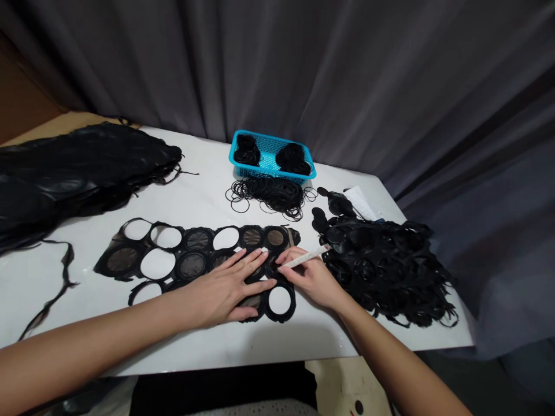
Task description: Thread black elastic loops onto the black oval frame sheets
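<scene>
A thin black rubbery sheet [191,264] lies flat in front of me, patterned with ring outlines. Several circles in it are cut out and show the white table, while others still hold dark, translucent discs. My left hand [219,293] rests palm down on the sheet with its fingers spread. Near the sheet's right end, my right hand [311,278] pinches a slim white pen-like tool [307,256]. The tool slants down to the left, and its tip, at a ring, is hidden by my fingers.
Behind the sheet stands a blue basket [272,173] with black ring bundles inside. Loose black rings [277,193] lie before it. A pile of black scraps [390,268] is at right, a large black stack [82,164] at left. A grey curtain [277,69] hangs behind the table.
</scene>
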`<state>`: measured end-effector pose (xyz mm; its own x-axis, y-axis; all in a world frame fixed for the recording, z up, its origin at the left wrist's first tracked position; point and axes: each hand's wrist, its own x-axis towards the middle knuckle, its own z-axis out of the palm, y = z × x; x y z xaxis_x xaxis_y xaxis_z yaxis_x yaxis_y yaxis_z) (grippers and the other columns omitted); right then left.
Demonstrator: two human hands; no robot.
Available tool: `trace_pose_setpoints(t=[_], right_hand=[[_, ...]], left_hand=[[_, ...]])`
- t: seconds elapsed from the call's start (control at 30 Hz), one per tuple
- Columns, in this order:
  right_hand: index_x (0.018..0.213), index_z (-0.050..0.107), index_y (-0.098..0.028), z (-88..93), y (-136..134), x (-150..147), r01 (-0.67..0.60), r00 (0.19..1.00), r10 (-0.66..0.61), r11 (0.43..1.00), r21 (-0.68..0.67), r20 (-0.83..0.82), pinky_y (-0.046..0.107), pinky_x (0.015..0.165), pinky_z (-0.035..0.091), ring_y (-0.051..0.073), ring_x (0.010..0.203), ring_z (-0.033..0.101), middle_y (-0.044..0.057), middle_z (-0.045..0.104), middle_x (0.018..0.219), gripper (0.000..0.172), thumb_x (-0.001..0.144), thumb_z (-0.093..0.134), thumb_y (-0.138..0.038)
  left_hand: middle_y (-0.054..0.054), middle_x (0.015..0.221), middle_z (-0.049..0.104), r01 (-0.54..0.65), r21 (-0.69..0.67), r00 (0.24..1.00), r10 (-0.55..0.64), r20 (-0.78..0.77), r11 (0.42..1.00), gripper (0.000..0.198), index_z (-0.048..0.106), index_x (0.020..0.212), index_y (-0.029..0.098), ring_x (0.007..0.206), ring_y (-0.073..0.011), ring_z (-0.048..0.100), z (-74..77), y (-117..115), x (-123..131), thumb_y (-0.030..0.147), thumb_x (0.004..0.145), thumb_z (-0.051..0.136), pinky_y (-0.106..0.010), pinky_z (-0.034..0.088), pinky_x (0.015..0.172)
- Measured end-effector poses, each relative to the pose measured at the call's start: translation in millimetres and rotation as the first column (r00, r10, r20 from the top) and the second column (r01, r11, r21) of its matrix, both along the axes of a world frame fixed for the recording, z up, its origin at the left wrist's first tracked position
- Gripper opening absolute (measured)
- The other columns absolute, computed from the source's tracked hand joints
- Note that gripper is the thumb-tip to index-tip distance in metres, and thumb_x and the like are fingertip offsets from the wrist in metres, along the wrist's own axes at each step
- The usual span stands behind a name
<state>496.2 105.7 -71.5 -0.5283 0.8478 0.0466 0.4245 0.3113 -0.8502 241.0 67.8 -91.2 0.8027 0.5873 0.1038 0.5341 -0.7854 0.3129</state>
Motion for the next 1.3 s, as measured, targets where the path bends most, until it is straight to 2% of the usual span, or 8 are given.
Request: trace_pose_setpoints(t=[0.2,0.33,0.4,0.5,0.6,0.73,1.0,1.3], right_hand=[[0.082,0.059,-0.022,-2.0,-12.8,-4.5,-0.066,0.992,0.04,0.975,0.214,0.123,0.034,0.087,0.049,0.021,0.098,0.061,0.006,0.067,0.104,0.016,0.098,0.055,-0.021],[0.096,0.062,-0.02,-7.3,-19.8,-3.5,-0.22,0.94,0.067,0.868,0.446,0.334,0.041,0.089,0.048,0.027,0.102,0.06,0.014,0.069,0.112,0.016,0.098,0.047,-0.014],[0.096,0.062,-0.02,-5.3,-8.4,5.5,-0.153,0.928,-0.056,0.843,0.516,0.367,0.041,0.086,0.048,0.029,0.098,0.06,0.015,0.069,0.106,0.018,0.097,0.045,-0.013],[0.088,0.059,-0.02,6.6,24.6,24.9,0.16,0.888,-0.373,0.799,0.579,0.27,0.038,0.077,0.046,0.027,0.083,0.06,0.013,0.067,0.087,0.02,0.099,0.042,-0.019],[0.084,0.056,-0.021,19.1,52.2,31.6,0.306,0.878,-0.445,0.804,0.509,0.174,0.033,0.07,0.043,0.022,0.071,0.059,0.008,0.066,0.083,0.02,0.099,0.045,-0.027],[0.083,0.058,-0.021,14.8,57.2,9.6,0.167,0.971,-0.213,0.929,0.331,0.11,0.029,0.071,0.044,0.019,0.073,0.061,0.005,0.069,0.087,0.019,0.098,0.049,-0.029],[0.079,0.057,-0.021,-4.7,53.8,-10.2,0.014,1.0,-0.015,0.996,0.091,0.009,0.033,0.088,0.044,0.02,0.094,0.062,0.004,0.068,0.096,0.016,0.094,0.056,-0.028],[0.076,0.055,-0.021,-2.8,56.5,-12.7,-0.02,1.0,0.02,0.996,0.087,0.0,0.034,0.089,0.044,0.02,0.094,0.06,0.004,0.063,0.096,0.018,0.093,0.059,-0.024]], left_hand=[[-0.01,0.169,-0.002,-0.006,0.004,1.0,0.006,0.02,1.0,0.07,0.036,0.155,0.034,0.153,-0.0373,0.016,-0.3,0.8,0.0,0.046,0.093,0.067,-0.053,0.019,0.123],[-0.009,0.169,-0.003,-0.008,-0.013,1.0,0.009,0.028,1.0,0.069,0.036,0.155,0.035,0.152,-0.039,0.017,0.6,0.8,0.5,0.045,0.094,0.066,-0.054,0.021,0.122],[-0.01,0.169,-0.003,-0.02,-0.03,1.0,0.021,0.004,0.999,0.066,0.039,0.153,0.035,0.152,-0.0407,0.017,1.6,0.1,0.3,0.045,0.094,0.066,-0.056,0.022,0.121],[-0.011,0.169,-0.001,-0.026,-0.041,0.999,0.025,-0.033,0.999,0.064,0.042,0.151,0.035,0.152,-0.0425,0.015,6.2,0.0,-0.2,0.045,0.094,0.066,-0.058,0.024,0.12],[-0.012,0.167,0.016,-0.017,-0.018,0.999,0.017,-0.037,1.0,0.061,0.045,0.149,0.035,0.15,-0.042,0.025,13.7,4.6,2.5,0.056,0.094,0.061,-0.058,0.027,0.118],[-0.018,0.157,0.04,-0.16,0.078,0.986,0.163,-0.031,0.984,0.062,0.047,0.148,0.022,0.143,-0.037,0.041,15.2,19.1,11.9,0.06,0.099,0.05,-0.053,0.032,0.116],[-0.018,0.162,0.03,-0.194,0.127,0.978,0.202,-0.057,0.973,0.062,0.044,0.15,0.02,0.151,-0.0324,0.027,-6.8,30.7,15.1,0.054,0.099,0.055,-0.05,0.025,0.121],[-0.019,0.162,0.029,-0.22,0.09,0.974,0.224,-0.039,0.971,0.062,0.043,0.15,0.022,0.151,-0.034,0.026,-3.8,28.6,16.2,0.051,0.097,0.06,-0.051,0.026,0.121]])
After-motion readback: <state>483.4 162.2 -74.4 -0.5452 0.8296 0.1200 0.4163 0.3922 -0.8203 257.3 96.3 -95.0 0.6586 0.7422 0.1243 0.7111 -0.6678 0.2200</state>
